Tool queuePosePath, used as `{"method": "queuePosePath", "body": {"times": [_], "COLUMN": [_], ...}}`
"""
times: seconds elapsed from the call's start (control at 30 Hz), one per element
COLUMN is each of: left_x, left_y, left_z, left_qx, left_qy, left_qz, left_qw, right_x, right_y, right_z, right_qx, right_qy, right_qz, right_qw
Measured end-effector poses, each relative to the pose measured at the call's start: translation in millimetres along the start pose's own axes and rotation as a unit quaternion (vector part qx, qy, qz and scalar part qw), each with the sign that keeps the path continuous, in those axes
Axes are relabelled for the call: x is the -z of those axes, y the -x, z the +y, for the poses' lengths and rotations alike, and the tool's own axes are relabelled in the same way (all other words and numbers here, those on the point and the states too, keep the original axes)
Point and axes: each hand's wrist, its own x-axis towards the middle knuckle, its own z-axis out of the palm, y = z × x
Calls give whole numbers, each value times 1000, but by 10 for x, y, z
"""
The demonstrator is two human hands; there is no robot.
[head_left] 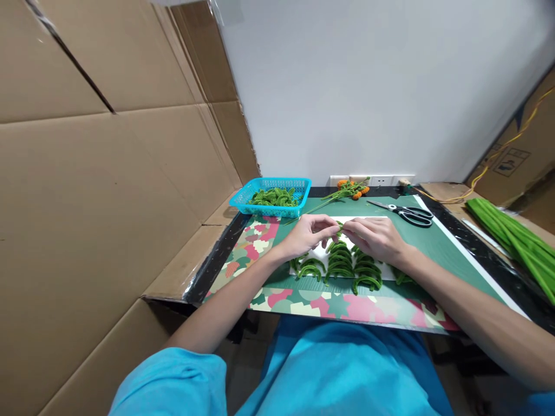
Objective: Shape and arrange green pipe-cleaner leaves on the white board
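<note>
Now, rows of bent green pieces (pixel 340 267) lie nearest you, mostly side to side, humps facing away. Just past them, a small green strip (pixel 340 226) sits between the fingertips of your left hand (pixel 313 233) and right hand (pixel 376 236). Both hands pinch it, thumbs and fingers almost together. Your fingers hide much of it, so its long way is hard to tell. Farther off are scissors (pixel 406 214), then a blue basket (pixel 269 211).
</note>
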Motion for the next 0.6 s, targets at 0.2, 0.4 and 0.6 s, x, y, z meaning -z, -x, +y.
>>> {"method": "queuePosePath", "body": {"times": [0.2, 0.4, 0.6], "left_x": [-16, -37, -84], "left_y": [10, 7, 34], "left_z": [-11, -69, 6], "left_qx": [-7, -49, -77], "left_qy": [-2, -16, -75], "left_qz": [3, 52, 104], "left_qw": [1000, 997, 989], "right_x": [-44, -88, -49], "right_y": [30, 38, -14], "right_z": [-27, -99, -125], "right_qx": [-97, -207, -271], "right_qy": [-81, -195, -203], "right_qz": [4, -10, 25], "right_qw": [992, 959, 941]}}
